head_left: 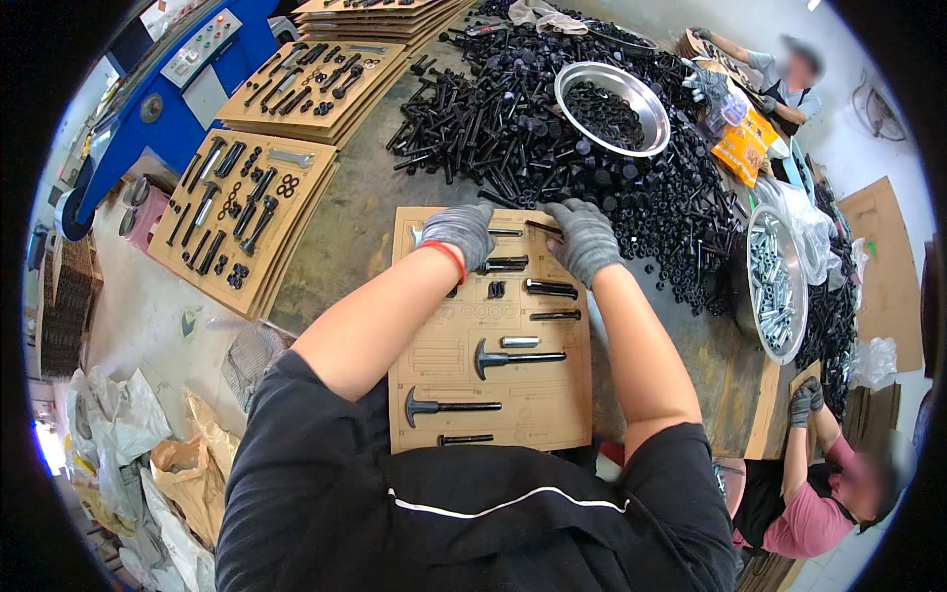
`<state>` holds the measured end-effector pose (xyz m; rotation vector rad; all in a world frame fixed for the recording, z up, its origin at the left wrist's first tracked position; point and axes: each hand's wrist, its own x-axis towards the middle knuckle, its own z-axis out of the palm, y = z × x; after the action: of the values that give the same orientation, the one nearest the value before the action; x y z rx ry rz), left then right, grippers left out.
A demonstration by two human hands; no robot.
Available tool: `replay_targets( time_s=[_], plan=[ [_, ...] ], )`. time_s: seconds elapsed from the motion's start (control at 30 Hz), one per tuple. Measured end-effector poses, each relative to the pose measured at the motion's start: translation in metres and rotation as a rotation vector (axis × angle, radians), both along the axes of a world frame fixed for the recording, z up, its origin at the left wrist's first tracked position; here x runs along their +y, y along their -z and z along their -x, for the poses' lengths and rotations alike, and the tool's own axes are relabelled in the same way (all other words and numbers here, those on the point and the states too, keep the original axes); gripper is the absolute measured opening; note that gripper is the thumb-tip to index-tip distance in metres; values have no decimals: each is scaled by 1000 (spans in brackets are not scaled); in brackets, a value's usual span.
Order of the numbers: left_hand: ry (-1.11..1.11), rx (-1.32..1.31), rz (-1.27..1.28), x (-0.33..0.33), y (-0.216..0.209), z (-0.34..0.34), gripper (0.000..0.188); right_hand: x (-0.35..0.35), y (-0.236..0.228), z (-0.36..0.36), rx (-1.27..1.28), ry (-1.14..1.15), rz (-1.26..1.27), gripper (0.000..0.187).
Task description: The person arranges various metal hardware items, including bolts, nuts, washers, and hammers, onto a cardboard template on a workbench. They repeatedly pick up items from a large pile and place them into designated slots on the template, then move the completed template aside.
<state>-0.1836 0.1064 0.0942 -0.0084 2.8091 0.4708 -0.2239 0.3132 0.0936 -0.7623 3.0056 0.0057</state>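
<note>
Nothing can be read: the fine print on the cardboard sheet (543, 407) at the centre of the frame and the lettering on the orange bag (742, 148), upper right, are too small.

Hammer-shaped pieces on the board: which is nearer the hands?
The upper hammer-shaped piece, just below the silver cylinder. The lower hammer-shaped piece lies farther from the left hand and the right hand, and more to the left.
</note>
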Motion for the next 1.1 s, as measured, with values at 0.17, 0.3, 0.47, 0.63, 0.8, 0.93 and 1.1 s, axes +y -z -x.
replay_targets(
  time_s=[0.17, 0.3, 0.47, 0.63, 0.8, 0.93, 1.1],
  plan=[
    [15, 44, -2, -13, 5, 0, 37, 11, 5, 13, -378, 241, 150, 27],
    [39, 1, 15, -9, 10, 7, 36, 7, 34, 19, -317, 107, 439, 28],
    [24, -27, -48, -13, 8, 8, 40, -17, 35, 22, -269, -37, 344, 28],
    [-138, 126, -420, -25, 3, -22, 53, -17, 33, 20, -250, -6, 311, 33],
    [-371, 475, -837, -82, 52, -87, 52, 0, -7, 22, -200, 35, 514, 38],
    [-588, 525, -762, -118, 83, -132, 44, 26, -50, 71, 243, -32, 672, 24],
    [-568, 522, -409, -109, 76, -124, 34, 37, -64, 184, -157, 363, 440, 27]
  ],
)
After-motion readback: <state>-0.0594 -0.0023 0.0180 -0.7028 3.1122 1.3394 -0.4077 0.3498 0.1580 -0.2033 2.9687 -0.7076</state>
